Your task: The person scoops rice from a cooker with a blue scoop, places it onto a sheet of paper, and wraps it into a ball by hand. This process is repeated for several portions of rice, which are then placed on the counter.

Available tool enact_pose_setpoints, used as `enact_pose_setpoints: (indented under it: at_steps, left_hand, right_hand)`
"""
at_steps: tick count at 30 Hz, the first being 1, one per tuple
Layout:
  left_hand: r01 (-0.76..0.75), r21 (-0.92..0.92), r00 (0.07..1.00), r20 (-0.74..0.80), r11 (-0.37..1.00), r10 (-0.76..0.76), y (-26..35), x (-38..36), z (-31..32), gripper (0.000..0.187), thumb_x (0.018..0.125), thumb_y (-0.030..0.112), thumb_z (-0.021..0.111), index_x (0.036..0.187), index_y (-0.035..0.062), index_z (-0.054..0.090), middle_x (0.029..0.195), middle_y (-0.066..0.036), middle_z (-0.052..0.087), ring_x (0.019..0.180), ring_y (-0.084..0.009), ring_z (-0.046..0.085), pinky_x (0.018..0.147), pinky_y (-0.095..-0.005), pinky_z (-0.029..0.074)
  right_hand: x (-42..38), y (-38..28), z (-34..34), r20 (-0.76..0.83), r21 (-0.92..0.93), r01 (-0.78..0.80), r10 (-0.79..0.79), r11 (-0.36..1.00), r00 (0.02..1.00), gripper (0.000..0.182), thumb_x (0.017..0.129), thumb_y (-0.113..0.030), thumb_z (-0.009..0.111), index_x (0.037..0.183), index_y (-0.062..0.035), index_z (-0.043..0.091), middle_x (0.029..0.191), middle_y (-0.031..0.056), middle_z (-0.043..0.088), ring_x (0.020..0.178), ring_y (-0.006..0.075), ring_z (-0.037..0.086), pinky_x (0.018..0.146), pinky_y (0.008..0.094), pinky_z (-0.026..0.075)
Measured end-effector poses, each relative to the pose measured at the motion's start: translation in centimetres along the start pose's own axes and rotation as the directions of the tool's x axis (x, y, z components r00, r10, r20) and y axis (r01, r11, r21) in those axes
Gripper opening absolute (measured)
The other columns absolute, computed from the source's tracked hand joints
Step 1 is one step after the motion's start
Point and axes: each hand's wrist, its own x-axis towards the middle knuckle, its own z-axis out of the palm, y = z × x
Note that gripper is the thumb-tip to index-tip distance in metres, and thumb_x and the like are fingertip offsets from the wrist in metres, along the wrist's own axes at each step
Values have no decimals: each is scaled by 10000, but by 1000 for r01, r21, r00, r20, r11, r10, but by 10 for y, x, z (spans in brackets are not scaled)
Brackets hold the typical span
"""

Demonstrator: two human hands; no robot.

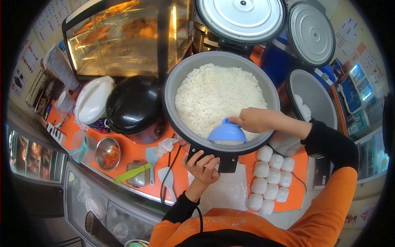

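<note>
My right hand (251,118) reaches across from the right with its fingers closed on the small handle of a blue plastic scoop (227,132). The cup-shaped scoop is tipped over, and white rice shows at its lower rim. It sits at the near inside edge of a big rice cooker (170,92) full of cooked white rice (220,92). In front of the cooker, my left hand (202,166) is beside its black front plate, fingers half bent and apart, with nothing visible in them. Several wrapped rice balls (270,175) stand in rows at the right, next to a clear plastic sheet (224,189).
A second open cooker (329,96) stands right, a black lidded cooker (133,103) left. Behind is a glass food warmer (123,37). A steel bowl (108,153), green tongs (131,173) and rice paddles (166,181) lie along the orange counter (298,197).
</note>
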Motion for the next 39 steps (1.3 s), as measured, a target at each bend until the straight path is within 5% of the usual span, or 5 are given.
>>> enact_pose_setpoints:
  at_steps: [10, 20, 26, 31, 39]
  left_hand:
    - [-42, 9, 999, -26, 999, 43, -2, 6, 1, 170, 788, 168, 412, 803, 175, 580, 903, 13, 563, 1017, -222, 480, 976, -484, 239]
    - [151, -285, 984, 136, 947, -116, -1, -14, -34, 379, 820, 130, 530, 1187, 71, 454, 1272, -158, 413, 1231, -386, 331, 1020, -527, 220]
    - [444, 117, 499, 791, 888, -354, -4, -194, -131, 452, 800, 171, 606, 1204, 27, 463, 1298, -174, 400, 1289, -330, 292, 1040, -505, 213]
    - [179, 243, 368, 883, 954, -293, 35, -233, -153, 764, 785, 406, 609, 1342, -16, 302, 1422, -193, 251, 1349, -331, 182, 1078, -517, 121]
    - [9, 20, 263, 965, 1000, -22, 23, -222, -170, 751, 780, 447, 613, 1376, 102, 312, 1445, -111, 256, 1366, -281, 170, 1072, -565, 85]
  right_hand:
    - [31, 51, -15, 588, 702, -398, -165, 591, 792, 376, 921, -362, 348, 706, -84, 483, 511, -48, 369, 368, 45, 299, 352, 210, 299]
    - [-129, -3, 81, 149, 946, -152, -31, -286, 988, 279, 933, -295, 300, 734, -136, 414, 499, -76, 328, 367, 9, 242, 337, 186, 194]
    - [-142, -30, 242, 266, 775, -301, -147, -555, 953, 277, 944, -337, 348, 862, -107, 479, 530, -19, 406, 384, 74, 387, 367, 240, 309]
    - [-48, -52, 400, -586, 406, 114, 163, 907, 793, 360, 910, -288, 472, 1227, -131, 408, 716, 148, 569, 559, 290, 590, 492, 388, 469]
    - [-63, -53, 391, -621, 487, 229, 150, 843, 769, 458, 874, -223, 538, 1289, -120, 375, 874, 220, 602, 675, 393, 598, 606, 447, 483]
